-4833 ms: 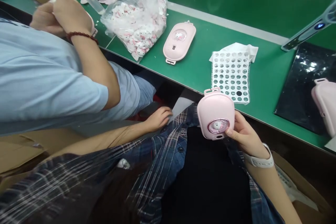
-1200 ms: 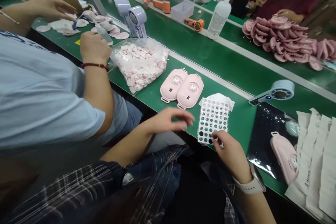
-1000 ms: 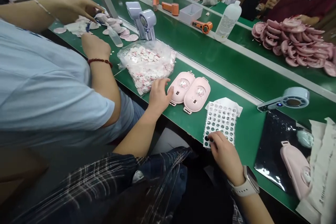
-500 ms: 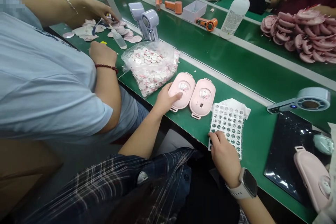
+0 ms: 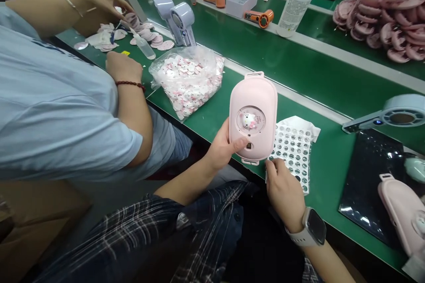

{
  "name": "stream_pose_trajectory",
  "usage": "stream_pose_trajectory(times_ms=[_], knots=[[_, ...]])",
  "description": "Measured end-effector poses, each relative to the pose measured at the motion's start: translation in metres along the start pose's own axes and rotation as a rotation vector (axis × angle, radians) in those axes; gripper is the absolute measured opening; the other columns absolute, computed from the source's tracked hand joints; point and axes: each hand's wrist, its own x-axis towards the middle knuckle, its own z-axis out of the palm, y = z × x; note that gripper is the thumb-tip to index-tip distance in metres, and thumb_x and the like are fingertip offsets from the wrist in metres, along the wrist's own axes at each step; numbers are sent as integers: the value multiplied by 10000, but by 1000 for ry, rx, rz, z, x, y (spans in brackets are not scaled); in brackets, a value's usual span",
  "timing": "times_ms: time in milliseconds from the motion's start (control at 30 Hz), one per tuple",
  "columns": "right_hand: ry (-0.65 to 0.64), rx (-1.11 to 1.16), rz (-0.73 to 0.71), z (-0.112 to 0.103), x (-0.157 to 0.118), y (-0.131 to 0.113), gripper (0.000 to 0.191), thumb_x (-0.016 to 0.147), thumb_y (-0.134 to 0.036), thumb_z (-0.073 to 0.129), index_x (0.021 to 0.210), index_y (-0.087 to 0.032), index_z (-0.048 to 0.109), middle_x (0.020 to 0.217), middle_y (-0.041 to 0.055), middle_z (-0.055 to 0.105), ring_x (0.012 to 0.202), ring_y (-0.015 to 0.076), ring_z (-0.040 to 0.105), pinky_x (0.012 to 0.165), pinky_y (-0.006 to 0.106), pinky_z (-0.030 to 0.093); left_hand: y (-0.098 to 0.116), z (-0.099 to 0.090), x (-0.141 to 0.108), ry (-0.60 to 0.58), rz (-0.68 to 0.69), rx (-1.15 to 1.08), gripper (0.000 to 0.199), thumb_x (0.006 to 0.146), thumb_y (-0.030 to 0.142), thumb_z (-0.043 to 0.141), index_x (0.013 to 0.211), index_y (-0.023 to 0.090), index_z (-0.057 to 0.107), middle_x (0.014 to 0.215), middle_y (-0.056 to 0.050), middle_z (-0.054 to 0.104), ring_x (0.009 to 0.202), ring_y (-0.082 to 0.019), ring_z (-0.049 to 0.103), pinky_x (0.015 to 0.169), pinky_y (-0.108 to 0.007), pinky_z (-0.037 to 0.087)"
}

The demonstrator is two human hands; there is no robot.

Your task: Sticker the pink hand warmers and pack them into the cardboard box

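My left hand (image 5: 221, 146) grips a rounded pink plastic case (image 5: 254, 93), raised above the table and tilted toward me. The case has a white cat-face figure (image 5: 248, 120) in a round recess and a small dark rectangular opening below it; my thumb presses beside that opening. My right hand (image 5: 285, 192) is closed at the left edge of a white sheet with rows of round stickers (image 5: 292, 141). Its fingertips are pinched together just below the case's lower right corner; what they hold, if anything, is too small to make out.
Left of the case lies a clear bag of cat-face pieces (image 5: 189, 84). A co-worker's arm (image 5: 133, 106) rests farther left. A blue handheld fan (image 5: 395, 112), a black sheet (image 5: 368, 185) and another pink case (image 5: 403, 212) are at right. A white bottle (image 5: 295, 6) stands behind.
My left hand has lifted a pink case toward the camera and right. The second case beside it is now out of sight. My right fingers have drawn together near the sheet's edge.
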Motion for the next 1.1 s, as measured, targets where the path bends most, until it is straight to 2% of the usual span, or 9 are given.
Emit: stream_pose_trajectory(times_ms=[67,167,300,500,667,767,833,1000,1100], knots=[[10,33,-17,0,-1,1,233,933,22,482,1066,-158,549,953,72,561,722,172,542,570,267,407,-2,2,-1,-6,-17,-9,712,797,526,818,1361,214,514,1386,-116,620,1321,-326,580,1140,-470,481],[20,65,-27,1,-2,2,252,920,47,475,1043,-165,536,920,65,547,732,185,539,584,279,411,-5,6,-2,4,-60,-75,647,841,563,723,1354,234,505,1389,-100,611,1347,-333,555,1134,-486,479],[62,68,-32,2,-1,3,293,917,64,427,1062,-173,519,901,61,542,695,189,516,562,298,379,-9,10,-1,51,-75,-107,557,803,499,685,1263,236,513,1363,-80,615,1343,-334,553,1141,-491,465],[90,59,-44,4,-2,3,320,914,69,404,1101,-166,515,909,69,556,700,196,518,568,307,376,-13,11,-4,31,-48,-133,646,802,488,664,1371,236,490,1402,-78,619,1402,-324,524,1168,-464,465],[93,31,-7,7,1,2,270,931,32,428,1104,-150,526,902,86,574,672,196,517,533,302,354,-9,13,-10,-67,-89,-66,780,808,539,724,1482,250,457,1471,-94,589,1399,-369,537,1127,-521,516],[80,52,10,8,2,2,305,924,25,421,1161,-133,529,926,98,588,681,202,517,531,305,357,-7,14,-12,-114,-45,-53,820,807,550,776,1503,254,460,1462,-111,606,1432,-362,521,1203,-543,459],[49,108,43,9,1,4,332,914,13,422,1194,-129,529,946,95,586,666,195,496,528,309,356,-7,13,-12,-121,-8,-30,826,815,562,793,1510,262,462,1411,-120,645,1395,-345,567,1229,-552,432],[45,305,130,10,-3,13,312,904,-20,435,1163,-153,547,969,74,601,743,202,549,568,309,389,-10,2,-13,-62,141,51,903,747,514,899,1510,278,478,1324,-122,698,1281,-327,657,1161,-535,512],[61,326,132,10,-4,14,328,902,-12,440,1168,-166,554,954,54,613,748,197,562,566,305,373,-11,-4,-13,-29,190,105,954,691,483,947,1506,288,492,1322,-120,700,1231,-324,685,1117,-526,550]])
